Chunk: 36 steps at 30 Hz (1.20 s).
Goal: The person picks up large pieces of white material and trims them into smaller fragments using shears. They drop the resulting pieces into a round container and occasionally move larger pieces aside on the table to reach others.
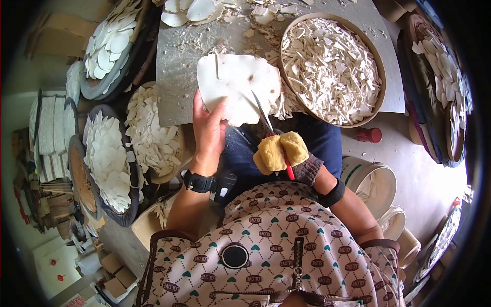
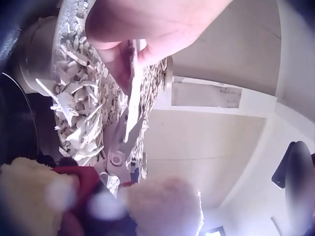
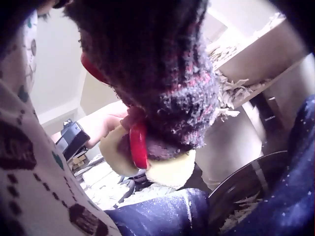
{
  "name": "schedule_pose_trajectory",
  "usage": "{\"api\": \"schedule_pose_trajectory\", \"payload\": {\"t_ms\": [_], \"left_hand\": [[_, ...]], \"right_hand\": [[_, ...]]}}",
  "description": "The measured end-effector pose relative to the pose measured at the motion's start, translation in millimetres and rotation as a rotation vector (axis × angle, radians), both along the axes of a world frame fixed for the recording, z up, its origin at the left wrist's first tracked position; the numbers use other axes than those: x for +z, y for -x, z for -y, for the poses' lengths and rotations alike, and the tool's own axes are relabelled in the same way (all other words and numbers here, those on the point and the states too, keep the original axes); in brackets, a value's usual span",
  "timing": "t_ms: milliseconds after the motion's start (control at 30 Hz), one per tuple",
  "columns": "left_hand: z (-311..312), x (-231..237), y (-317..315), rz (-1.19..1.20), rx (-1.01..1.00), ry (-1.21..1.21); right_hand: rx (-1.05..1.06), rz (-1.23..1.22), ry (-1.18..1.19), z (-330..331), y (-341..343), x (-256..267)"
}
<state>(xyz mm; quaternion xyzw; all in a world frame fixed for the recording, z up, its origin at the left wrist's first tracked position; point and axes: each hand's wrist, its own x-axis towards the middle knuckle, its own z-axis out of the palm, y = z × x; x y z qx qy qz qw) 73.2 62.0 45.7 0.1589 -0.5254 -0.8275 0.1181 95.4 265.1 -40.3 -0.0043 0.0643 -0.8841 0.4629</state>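
Observation:
In the head view my bare left hand point(image 1: 208, 128) pinches a flat, irregular white sheet point(image 1: 238, 92) at its lower left edge, thumb on top. The sheet has a few brown spots and a smaller strip lying on it. My right hand point(image 1: 308, 170), in a dark knitted glove, grips scissors point(image 1: 264, 115) with red handles. Yellow foam pads point(image 1: 286, 151) cover most of the grip and hide the fingers. The blades reach the sheet's right part. Seen edge-on in the left wrist view, the sheet point(image 2: 132, 101) stands between the blades, above the scissors' pivot point(image 2: 116, 160).
A round basket point(image 1: 381, 92) full of white scraps point(image 1: 332, 71) sits on the grey table point(image 1: 176, 66) at right. More white pieces point(image 1: 186, 13) lie at its far edge. Baskets of white discs point(image 1: 106, 158) stand at left. A white bucket point(image 1: 353, 169) is on the floor at right.

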Motion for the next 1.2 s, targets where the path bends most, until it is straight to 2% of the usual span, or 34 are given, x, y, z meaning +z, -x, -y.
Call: {"api": "schedule_pose_trajectory", "payload": {"t_ms": [33, 133, 233, 300, 367, 433, 567, 733, 833, 933, 967, 1067, 1167, 1200], "left_hand": [[1, 1, 2, 0.008, -0.026, 0.017], [7, 3, 7, 0.037, -0.087, 0.027], [11, 5, 13, 0.063, -0.129, -0.010], [12, 10, 15, 0.084, -0.165, -0.011], [15, 12, 17, 0.076, -0.201, -0.011], [16, 14, 20, 0.073, -0.226, -0.006], [19, 13, 23, 0.091, -0.238, -0.023], [21, 16, 27, 0.108, -0.256, -0.024], [21, 19, 28, 0.129, -0.294, -0.007], [16, 20, 28, 0.141, -0.348, 0.013], [16, 20, 29, 0.136, -0.347, 0.012], [17, 19, 30, 0.160, -0.393, 0.015], [18, 18, 31, 0.176, -0.422, 0.012], [18, 18, 31, 0.178, -0.425, 0.011]], "right_hand": [[0.027, 0.027, -0.013, -1, 1, 8], [0.003, -0.104, -0.082, -3, 0, 5], [0.024, -0.051, -0.054, -2, 0, 1], [0.069, 0.012, 0.043, 4, 0, -8], [0.083, -0.082, -0.017, 4, 0, -11], [0.062, -0.334, -0.237, 3, 11, 16], [0.074, -0.422, -0.125, 9, 17, 8], [-0.006, -0.435, -0.229, 8, 15, 20], [0.031, -0.482, -0.270, 8, 23, 34], [-0.017, -0.550, -0.418, 8, 28, 47], [-0.105, -0.669, -0.454, 9, 25, 33], [-0.033, -0.507, -0.279, 7, 28, 32], [-0.092, -0.848, -0.432, 5, 30, 35], [-0.055, -0.817, -0.406, 5, 32, 33]]}}
